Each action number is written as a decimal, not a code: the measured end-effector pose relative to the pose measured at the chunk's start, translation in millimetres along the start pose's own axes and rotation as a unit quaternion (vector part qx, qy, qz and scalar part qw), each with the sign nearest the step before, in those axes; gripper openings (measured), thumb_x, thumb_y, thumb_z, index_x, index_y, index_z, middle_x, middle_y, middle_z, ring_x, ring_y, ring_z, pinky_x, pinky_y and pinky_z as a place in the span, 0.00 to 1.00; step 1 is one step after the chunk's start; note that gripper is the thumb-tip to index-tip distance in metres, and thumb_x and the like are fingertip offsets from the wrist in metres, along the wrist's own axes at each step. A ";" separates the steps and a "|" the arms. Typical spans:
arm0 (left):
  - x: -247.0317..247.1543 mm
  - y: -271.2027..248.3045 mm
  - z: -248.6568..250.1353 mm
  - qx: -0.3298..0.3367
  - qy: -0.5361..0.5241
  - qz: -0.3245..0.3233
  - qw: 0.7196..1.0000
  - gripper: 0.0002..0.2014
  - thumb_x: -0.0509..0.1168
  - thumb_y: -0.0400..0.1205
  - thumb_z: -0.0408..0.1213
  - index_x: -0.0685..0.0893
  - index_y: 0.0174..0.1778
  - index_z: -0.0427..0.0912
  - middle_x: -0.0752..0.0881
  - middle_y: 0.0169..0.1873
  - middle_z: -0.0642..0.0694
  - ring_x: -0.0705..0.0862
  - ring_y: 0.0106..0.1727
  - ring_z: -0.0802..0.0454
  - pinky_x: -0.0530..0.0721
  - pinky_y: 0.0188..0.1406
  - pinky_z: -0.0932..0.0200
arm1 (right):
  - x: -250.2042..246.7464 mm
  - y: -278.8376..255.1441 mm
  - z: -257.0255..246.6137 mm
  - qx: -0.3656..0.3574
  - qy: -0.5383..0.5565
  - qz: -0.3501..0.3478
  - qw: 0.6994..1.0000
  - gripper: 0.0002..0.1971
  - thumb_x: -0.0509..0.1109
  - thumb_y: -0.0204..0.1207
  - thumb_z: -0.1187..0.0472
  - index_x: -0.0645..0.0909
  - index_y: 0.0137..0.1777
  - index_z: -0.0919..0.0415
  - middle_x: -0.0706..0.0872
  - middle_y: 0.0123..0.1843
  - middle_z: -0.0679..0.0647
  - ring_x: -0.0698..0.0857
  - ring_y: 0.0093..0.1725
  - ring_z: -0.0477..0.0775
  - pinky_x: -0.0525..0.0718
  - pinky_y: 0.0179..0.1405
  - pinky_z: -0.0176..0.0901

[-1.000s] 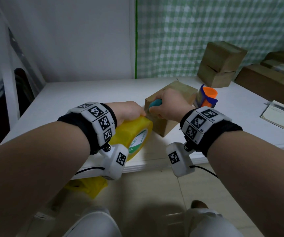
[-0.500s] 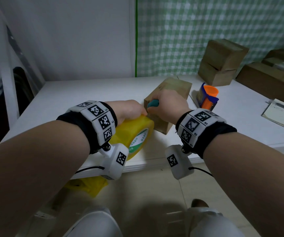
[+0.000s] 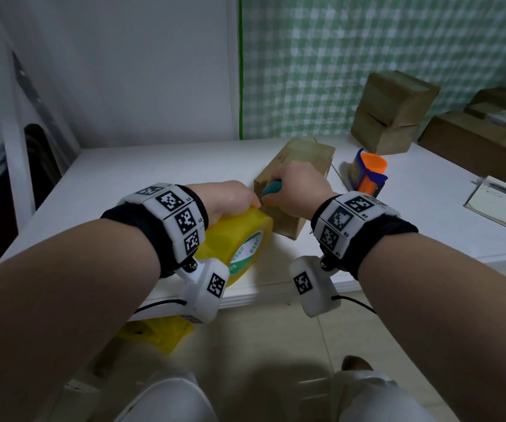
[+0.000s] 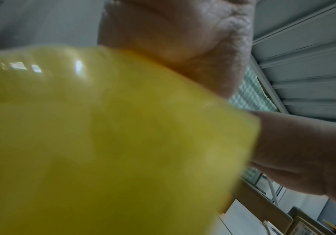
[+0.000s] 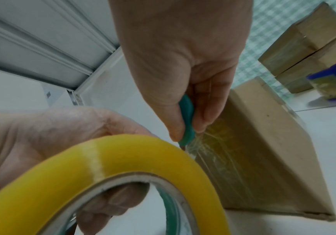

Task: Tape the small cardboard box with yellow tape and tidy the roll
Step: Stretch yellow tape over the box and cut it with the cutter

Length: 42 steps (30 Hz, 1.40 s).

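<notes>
A small cardboard box [image 3: 299, 166] lies on the white table [image 3: 142, 169], with tape over its near end [image 5: 223, 152]. My left hand [image 3: 230, 197] grips the big yellow tape roll [image 3: 239, 236] just left of the box's near corner; its fingers reach through the core [image 5: 110, 202]. The roll fills the left wrist view [image 4: 102, 143]. My right hand [image 3: 299, 190] pinches a teal-handled cutter [image 3: 271, 188] between thumb and fingers. The cutter's tip [image 5: 185, 139] sits at the tape between roll and box.
A tape dispenser with an orange core [image 3: 367, 175] stands right of the box. Stacked cardboard boxes [image 3: 392, 111] and larger cartons [image 3: 483, 138] sit at the back right. A notepad with a pen [image 3: 498, 199] lies at the right edge. A yellow object [image 3: 157, 333] lies on the floor.
The hands have stayed at the box's near corner with roll and cutter held. The box looks turned a little, its far end swung leftward.
</notes>
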<state>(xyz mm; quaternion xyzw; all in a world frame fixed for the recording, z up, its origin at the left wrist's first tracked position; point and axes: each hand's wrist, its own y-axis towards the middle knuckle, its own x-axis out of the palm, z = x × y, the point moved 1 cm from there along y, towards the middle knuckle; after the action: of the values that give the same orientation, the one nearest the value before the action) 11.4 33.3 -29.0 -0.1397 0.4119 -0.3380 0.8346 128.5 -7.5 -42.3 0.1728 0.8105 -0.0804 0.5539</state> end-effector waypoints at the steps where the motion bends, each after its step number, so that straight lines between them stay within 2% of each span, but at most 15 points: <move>1: -0.2 -0.1 -0.2 0.000 0.000 -0.001 1.000 0.16 0.60 0.84 0.42 0.80 0.66 0.40 0.83 0.50 0.38 0.82 0.47 0.41 0.82 0.51 0.49 | -0.4 0.5 0.2 -0.002 0.005 -0.004 1.000 0.11 0.73 0.72 0.57 0.87 0.52 0.59 0.80 0.44 0.53 0.80 0.44 0.54 0.76 0.39 0.43; 5: -0.7 0.0 -1.3 -0.007 -0.003 0.004 1.000 0.15 0.61 0.84 0.43 0.80 0.63 0.41 0.82 0.40 0.41 0.81 0.39 0.45 0.82 0.49 0.50 | -3.9 2.4 3.0 -0.007 0.015 -0.023 1.000 0.09 0.74 0.71 0.58 0.86 0.50 0.59 0.80 0.45 0.53 0.80 0.45 0.53 0.75 0.39 0.41; 10: 0.3 0.4 -1.4 -0.012 -0.009 0.005 1.000 0.18 0.61 0.84 0.44 0.78 0.66 0.40 0.83 0.50 0.38 0.82 0.46 0.41 0.82 0.54 0.47 | -3.1 2.4 3.9 -0.020 -0.003 -0.035 0.999 0.06 0.73 0.72 0.58 0.85 0.48 0.57 0.81 0.46 0.52 0.80 0.47 0.53 0.75 0.40 0.41; 14: -0.6 0.5 -1.7 -0.011 -0.012 0.007 1.000 0.17 0.61 0.84 0.44 0.78 0.66 0.40 0.82 0.45 0.39 0.82 0.42 0.43 0.82 0.51 0.48 | -5.2 3.9 7.6 -0.027 0.016 -0.047 0.998 0.05 0.73 0.71 0.60 0.78 0.41 0.55 0.80 0.44 0.53 0.80 0.47 0.53 0.76 0.38 0.40; 17: -1.0 -0.5 -2.1 -0.012 -0.012 0.004 1.000 0.15 0.61 0.83 0.44 0.78 0.63 0.41 0.83 0.48 0.38 0.82 0.47 0.40 0.82 0.54 0.46 | -7.2 5.1 10.2 -0.026 0.009 -0.068 0.997 0.10 0.74 0.70 0.61 0.75 0.34 0.55 0.78 0.37 0.50 0.80 0.44 0.54 0.75 0.29 0.37; 20: -2.9 0.8 -4.8 -0.019 -0.016 0.007 1.000 0.10 0.61 0.84 0.44 0.77 0.56 0.43 0.83 0.46 0.38 0.83 0.49 0.39 0.82 0.56 0.45 | -11.2 5.4 13.3 -0.025 -0.019 -0.087 0.996 0.05 0.74 0.70 0.62 0.79 0.39 0.59 0.79 0.37 0.52 0.81 0.42 0.55 0.78 0.29 0.38; 24: -10.3 3.8 -14.8 -0.032 -0.040 0.014 0.999 0.14 0.61 0.84 0.44 0.77 0.61 0.40 0.84 0.52 0.36 0.83 0.56 0.35 0.82 0.62 0.41 | -16.1 6.5 20.0 -0.010 -0.025 -0.094 0.995 0.08 0.73 0.70 0.62 0.76 0.34 0.59 0.76 0.34 0.51 0.78 0.36 0.52 0.77 0.27 0.38; 26: -13.3 5.0 -17.7 -0.027 -0.055 0.017 0.998 0.15 0.61 0.83 0.43 0.79 0.61 0.39 0.85 0.53 0.35 0.84 0.55 0.35 0.82 0.61 0.41 | -15.5 8.9 22.5 -0.003 -0.015 -0.088 0.996 0.10 0.71 0.71 0.64 0.74 0.31 0.61 0.75 0.33 0.53 0.76 0.33 0.52 0.74 0.24 0.37; 28: -15.9 5.4 -15.1 -0.006 -0.057 0.035 0.998 0.12 0.60 0.83 0.41 0.79 0.59 0.38 0.85 0.49 0.36 0.84 0.48 0.38 0.82 0.58 0.45 | -14.1 10.4 23.7 0.005 0.012 -0.081 0.997 0.13 0.71 0.72 0.64 0.72 0.29 0.60 0.74 0.31 0.53 0.75 0.30 0.50 0.70 0.22 0.35; 29: -17.5 7.0 -12.9 0.014 -0.036 0.053 0.998 0.13 0.59 0.84 0.39 0.80 0.60 0.36 0.85 0.52 0.35 0.83 0.48 0.38 0.81 0.57 0.46 | -13.8 10.6 23.9 0.009 0.032 -0.076 0.997 0.12 0.71 0.72 0.63 0.73 0.29 0.60 0.74 0.31 0.52 0.75 0.30 0.50 0.70 0.22 0.34; 31: -21.0 14.6 -10.0 0.043 0.057 0.088 0.994 0.17 0.55 0.85 0.35 0.78 0.67 0.32 0.81 0.64 0.33 0.81 0.61 0.36 0.78 0.62 0.49 | -14.1 10.2 25.7 0.020 0.090 -0.064 0.994 0.12 0.73 0.71 0.62 0.75 0.29 0.59 0.75 0.30 0.51 0.75 0.31 0.50 0.71 0.23 0.35; 33: -21.8 22.3 -12.3 0.058 0.163 0.128 0.977 0.19 0.53 0.85 0.34 0.73 0.71 0.34 0.77 0.69 0.33 0.77 0.68 0.37 0.75 0.61 0.52 | -14.9 9.1 29.6 0.039 0.178 -0.047 0.982 0.11 0.74 0.69 0.61 0.76 0.29 0.57 0.75 0.29 0.51 0.75 0.29 0.49 0.73 0.25 0.37; 38: -8.3 40.3 -36.0 0.050 0.301 0.123 0.944 0.21 0.57 0.81 0.36 0.68 0.71 0.40 0.80 0.65 0.37 0.79 0.63 0.38 0.77 0.56 0.50 | -19.1 5.2 43.2 0.077 0.311 0.063 0.945 0.10 0.71 0.69 0.64 0.74 0.30 0.58 0.74 0.27 0.53 0.74 0.23 0.49 0.71 0.20 0.36; 40: -0.6 44.3 -40.1 0.052 0.313 0.113 0.941 0.22 0.60 0.79 0.37 0.68 0.70 0.40 0.81 0.61 0.37 0.81 0.60 0.38 0.79 0.51 0.50 | -19.1 4.6 48.0 0.087 0.325 0.089 0.937 0.05 0.69 0.70 0.63 0.76 0.36 0.61 0.76 0.29 0.56 0.75 0.22 0.50 0.73 0.21 0.37; 42: 5.4 47.2 -41.2 0.050 0.326 0.096 0.939 0.27 0.65 0.76 0.37 0.66 0.70 0.40 0.82 0.55 0.38 0.82 0.54 0.39 0.81 0.46 0.51 | -17.2 4.8 52.2 0.096 0.327 0.105 0.934 0.03 0.68 0.71 0.63 0.77 0.41 0.62 0.79 0.36 0.60 0.77 0.24 0.53 0.79 0.26 0.44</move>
<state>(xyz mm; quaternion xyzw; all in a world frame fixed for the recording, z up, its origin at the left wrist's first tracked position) 2.8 66.1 -81.9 0.0598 0.6558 -0.3037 0.6886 181.3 -23.2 -45.6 0.3262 0.9124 -0.0378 0.2442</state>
